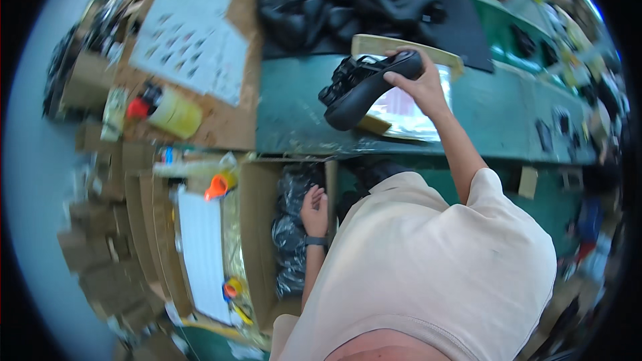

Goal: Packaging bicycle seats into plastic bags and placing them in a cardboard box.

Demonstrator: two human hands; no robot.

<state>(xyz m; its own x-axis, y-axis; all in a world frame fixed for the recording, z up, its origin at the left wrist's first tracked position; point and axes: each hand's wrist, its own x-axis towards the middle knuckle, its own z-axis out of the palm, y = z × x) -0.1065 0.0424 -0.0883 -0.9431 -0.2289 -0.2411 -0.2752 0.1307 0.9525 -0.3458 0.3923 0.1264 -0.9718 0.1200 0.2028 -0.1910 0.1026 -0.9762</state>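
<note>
Beige shirt [435,247] lies nearest the lens, on the near side of the workbench [294,103]. Right hand [424,87]: thumb and fingers clamp one end of a black saddle [358,101], tilted above the workbench. Left hand [314,212]: fingers loosely curl, no object visible in them, beside plastic-wrapped dark bundles [291,271] inside a carton [257,227] just before the workbench; contact cannot be told. Shallow cardboard box [366,46] sits on the workbench; black saddles [381,0] heap at its far side.
</note>
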